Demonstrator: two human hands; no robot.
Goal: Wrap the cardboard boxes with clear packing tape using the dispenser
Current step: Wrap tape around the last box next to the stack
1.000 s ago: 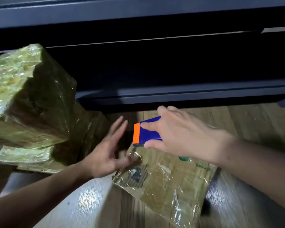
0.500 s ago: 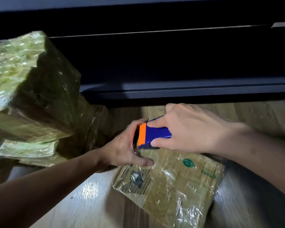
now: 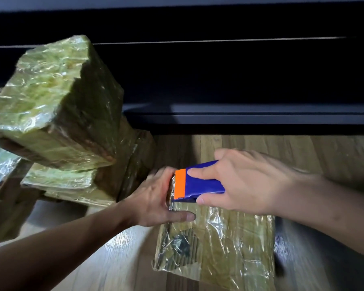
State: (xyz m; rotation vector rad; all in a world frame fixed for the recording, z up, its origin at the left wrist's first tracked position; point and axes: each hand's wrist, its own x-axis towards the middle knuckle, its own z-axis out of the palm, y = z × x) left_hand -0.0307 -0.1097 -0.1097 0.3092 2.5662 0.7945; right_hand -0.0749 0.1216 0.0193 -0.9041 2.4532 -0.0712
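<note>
**Taping a flat box on the floor: position of hands and tool**

A flat brown cardboard box (image 3: 219,240), already sheathed in crinkled clear film, lies on the pale wooden floor (image 3: 114,261) in front of the person. The right hand (image 3: 246,181) holds a blue plastic tape dispenser (image 3: 200,183) with an orange front edge. The forefinger lies along its top, the thumb presses its near side, and the remaining fingers curl round the back. The dispenser sits at the far left corner of the box, orange edge pointing left, with a crumpled strip of clear tape (image 3: 172,186) showing at that edge.

The left hand (image 3: 156,198) clasps the same corner. Its thumb lies flat on the top face of the box just below the dispenser, and its fingers (image 3: 162,175) wrap over the far edge, blurred and partly hidden behind the orange end.

To the left stands a tilted stack of tape-wrapped boxes (image 3: 57,97), the uppermost large and glossy, resting on flatter ones. A dark cabinet (image 3: 240,80) runs along the far side of the floor.
</note>
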